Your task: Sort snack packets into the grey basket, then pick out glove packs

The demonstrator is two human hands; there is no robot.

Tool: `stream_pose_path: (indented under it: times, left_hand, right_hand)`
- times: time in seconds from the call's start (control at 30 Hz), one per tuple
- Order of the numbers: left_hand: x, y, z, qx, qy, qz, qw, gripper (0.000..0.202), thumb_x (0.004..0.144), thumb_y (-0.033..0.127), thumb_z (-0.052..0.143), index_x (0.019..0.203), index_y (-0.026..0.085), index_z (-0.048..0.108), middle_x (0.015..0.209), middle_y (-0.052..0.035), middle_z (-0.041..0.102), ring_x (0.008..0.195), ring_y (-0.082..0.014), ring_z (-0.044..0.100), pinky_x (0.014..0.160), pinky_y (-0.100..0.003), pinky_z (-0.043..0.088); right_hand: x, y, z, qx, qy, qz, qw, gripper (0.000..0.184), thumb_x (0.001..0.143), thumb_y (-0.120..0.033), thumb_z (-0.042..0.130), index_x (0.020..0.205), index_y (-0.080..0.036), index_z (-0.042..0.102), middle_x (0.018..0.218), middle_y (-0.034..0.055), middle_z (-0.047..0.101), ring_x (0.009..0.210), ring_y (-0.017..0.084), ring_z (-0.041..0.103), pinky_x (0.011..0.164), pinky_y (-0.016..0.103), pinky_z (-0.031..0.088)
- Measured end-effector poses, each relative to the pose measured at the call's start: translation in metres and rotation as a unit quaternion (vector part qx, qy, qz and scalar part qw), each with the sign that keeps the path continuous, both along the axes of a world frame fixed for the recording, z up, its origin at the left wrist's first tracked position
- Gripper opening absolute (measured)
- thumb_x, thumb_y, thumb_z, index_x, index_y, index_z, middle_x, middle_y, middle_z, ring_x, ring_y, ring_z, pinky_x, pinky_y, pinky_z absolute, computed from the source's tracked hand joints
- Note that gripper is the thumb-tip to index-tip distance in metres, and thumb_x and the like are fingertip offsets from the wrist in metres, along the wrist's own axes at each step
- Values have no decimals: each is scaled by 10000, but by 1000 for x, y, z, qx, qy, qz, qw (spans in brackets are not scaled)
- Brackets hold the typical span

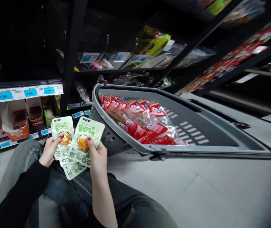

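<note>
Both hands hold a fan of small pale green snack packets low on the left, over my knees in blue jeans. My left hand (48, 152), in a black sleeve, pinches the left packets (63, 128). My right hand (97, 155) grips the right packet (88, 133) with the thumb on its front; more packets hang below. A grey shopping basket (197, 126) stands tilted on the floor just right of my hands. Several red-and-clear snack bags (140, 122) lie piled against its left wall.
Black store shelves rise behind the basket with bagged goods and blue price tags (29, 92). A lower shelf at the left holds open display cartons (16, 125) of small packets. Pale floor tiles (208, 190) spread to the right and front.
</note>
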State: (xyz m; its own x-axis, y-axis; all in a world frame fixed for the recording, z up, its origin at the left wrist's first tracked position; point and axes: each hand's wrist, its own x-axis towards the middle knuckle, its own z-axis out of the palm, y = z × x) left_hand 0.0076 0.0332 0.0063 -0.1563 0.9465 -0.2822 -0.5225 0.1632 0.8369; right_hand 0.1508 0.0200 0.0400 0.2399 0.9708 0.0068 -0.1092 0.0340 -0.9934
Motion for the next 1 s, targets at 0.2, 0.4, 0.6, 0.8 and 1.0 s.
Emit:
stream_pose_path:
  times: [0.2,0.4,0.6,0.8,1.0]
  left_hand:
    - [0,-2,6,-21,-44,-1,999,203,627,255,683,730,80,675,619,-67,702,562,-185,652,535,-250,502]
    - [1,-1,4,-33,-41,6,999,160,655,201,642,745,71,666,648,-86,710,569,-200,659,536,-271,521]
    - [1,-1,6,-52,-23,10,998,152,694,172,613,798,71,659,681,-94,718,580,-198,666,524,-261,533]
    - [2,-1,9,-68,-7,15,998,141,698,156,598,793,68,653,640,-89,707,542,-205,659,488,-271,532]
    - [1,-1,10,-66,-1,17,998,152,719,155,573,814,66,652,637,-82,705,545,-194,658,493,-256,534]
  right_hand:
    - [-3,-24,31,4,107,97,990,398,734,-507,609,950,-173,605,918,67,661,807,220,612,672,318,499]
    - [1,-28,39,3,194,197,961,311,696,-466,652,789,-201,519,634,-1,598,534,132,546,518,253,470]
    - [-3,-28,22,50,539,375,753,347,791,-375,561,646,-207,294,292,-166,256,203,-5,34,261,92,147]
    - [-12,-30,21,44,598,401,693,332,826,-378,499,671,-219,252,295,-179,259,192,-14,-35,247,72,68]
    - [-12,-32,38,-28,630,301,716,270,839,-246,468,689,-206,247,352,-164,264,255,-10,22,291,61,82]
